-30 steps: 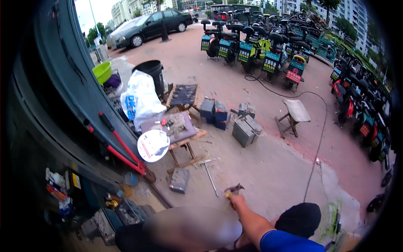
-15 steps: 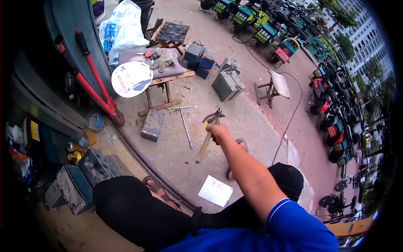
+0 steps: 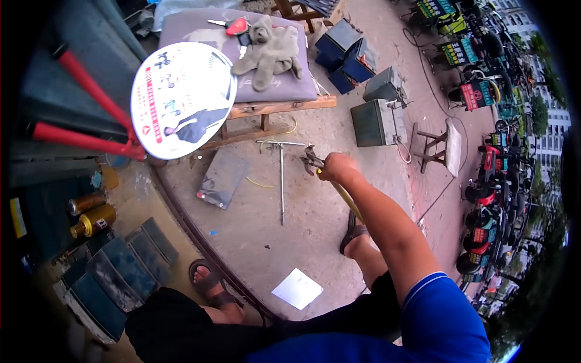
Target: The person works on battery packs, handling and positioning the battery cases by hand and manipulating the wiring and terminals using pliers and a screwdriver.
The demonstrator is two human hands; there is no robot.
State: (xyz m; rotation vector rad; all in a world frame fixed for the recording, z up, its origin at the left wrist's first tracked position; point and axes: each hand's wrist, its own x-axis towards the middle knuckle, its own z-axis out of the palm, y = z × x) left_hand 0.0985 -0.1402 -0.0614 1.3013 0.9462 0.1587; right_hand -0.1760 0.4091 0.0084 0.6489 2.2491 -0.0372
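Observation:
My right hand (image 3: pixel 336 166) is closed round metal-headed tools (image 3: pixel 311 160) with a long pale handle and yellow on a grip; their exact kind is unclear. It is above the concrete ground, right of a T-handled wrench (image 3: pixel 282 187) and a loose grey battery (image 3: pixel 221 178). Behind them a cushioned wooden stool (image 3: pixel 284 97) carries grey gloves (image 3: pixel 266 63), a key with a red fob (image 3: pixel 236 27) and, at its left, a round white fan (image 3: pixel 175 103). Red long-handled cutters (image 3: pixel 91 85) lean at the left. My left hand is not in view.
Battery boxes (image 3: pixel 375 124) stand behind my right hand, beside a folding stool (image 3: pixel 452 148) and a cable. Rows of scooters (image 3: pixel 484 199) line the right. Bottles (image 3: pixel 94 221) and grey cases (image 3: pixel 121 266) are at the lower left. A white sheet (image 3: pixel 297 288) lies between my feet.
My view has tilted down toward the stool and ground. My right arm has reached farther forward, with the held tools rising toward the area between the wrench and the battery boxes.

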